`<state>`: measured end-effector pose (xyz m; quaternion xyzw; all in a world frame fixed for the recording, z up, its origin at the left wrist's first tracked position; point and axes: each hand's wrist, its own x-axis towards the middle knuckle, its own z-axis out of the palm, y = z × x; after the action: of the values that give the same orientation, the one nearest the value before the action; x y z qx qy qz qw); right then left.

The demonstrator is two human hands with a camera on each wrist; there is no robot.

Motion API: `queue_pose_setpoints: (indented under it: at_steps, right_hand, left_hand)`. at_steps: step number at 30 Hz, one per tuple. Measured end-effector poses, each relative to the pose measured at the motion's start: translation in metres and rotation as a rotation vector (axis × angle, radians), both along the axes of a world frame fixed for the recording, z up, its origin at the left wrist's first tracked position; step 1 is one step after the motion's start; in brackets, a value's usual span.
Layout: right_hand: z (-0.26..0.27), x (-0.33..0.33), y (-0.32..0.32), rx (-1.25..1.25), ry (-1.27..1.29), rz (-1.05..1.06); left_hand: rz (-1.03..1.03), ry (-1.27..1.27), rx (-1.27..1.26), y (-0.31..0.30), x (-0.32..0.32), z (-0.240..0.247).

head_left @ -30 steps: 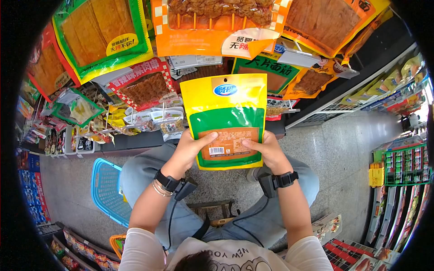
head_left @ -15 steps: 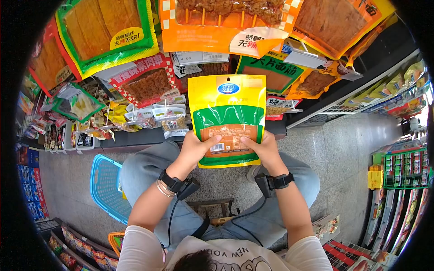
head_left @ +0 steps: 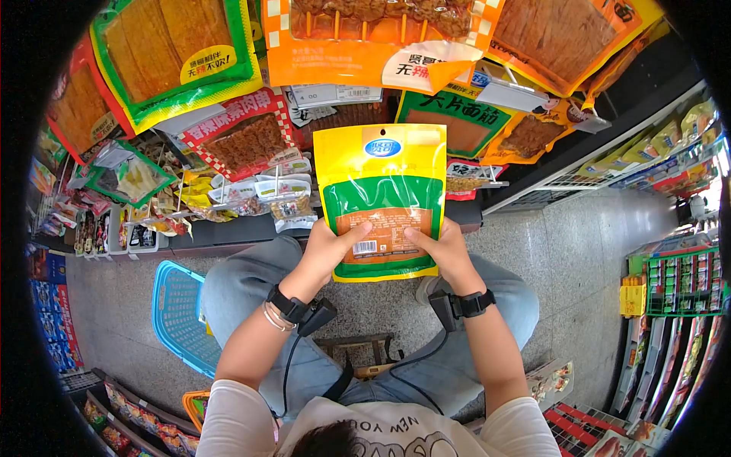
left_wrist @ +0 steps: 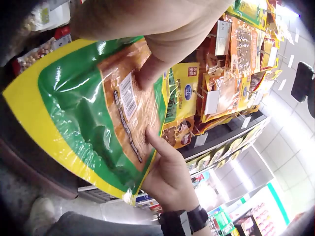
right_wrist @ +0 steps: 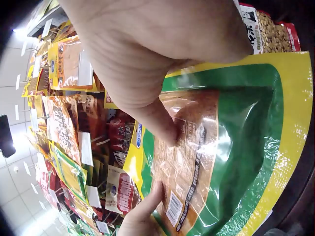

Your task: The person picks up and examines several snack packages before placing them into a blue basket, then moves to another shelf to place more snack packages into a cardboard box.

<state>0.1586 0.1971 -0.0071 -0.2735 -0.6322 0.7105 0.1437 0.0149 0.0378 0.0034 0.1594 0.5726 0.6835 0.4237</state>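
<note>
Both hands hold one yellow and green snack packet [head_left: 384, 186] upright in front of the body, below the hanging display. Its printed side, with a barcode on a brown panel, faces the head camera. The left hand [head_left: 327, 247] grips the lower left edge, thumb pressed on the panel beside the barcode. On the lower right edge the right hand [head_left: 449, 247] has the same grip, its thumb lying on the printed text. Fingers behind the packet are hidden in the head view. Close up, the packet [left_wrist: 88, 113] shows glossy, wrinkled plastic in the left wrist view.
Large snack packets [head_left: 373, 46] hang from hooks over the work, with price tags [head_left: 335, 94] among them. A blue basket [head_left: 179, 316] stands on the floor by the left knee. More shelves [head_left: 678, 282] line the right side.
Over the last second the packet has straightened from a slight tilt and shifted a little within the head view. Both hands keep their grip on its lower edges.
</note>
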Motion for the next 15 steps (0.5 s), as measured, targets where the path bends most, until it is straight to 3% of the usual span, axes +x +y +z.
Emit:
queue_pose_setpoints:
  at_steps: [15]
  right_hand:
    - [0.0010,-0.0027,-0.0025,0.012,0.051,-0.015]
  left_hand:
    - [-0.022,0.017,0.011,0.0009,-0.0009,0.0009]
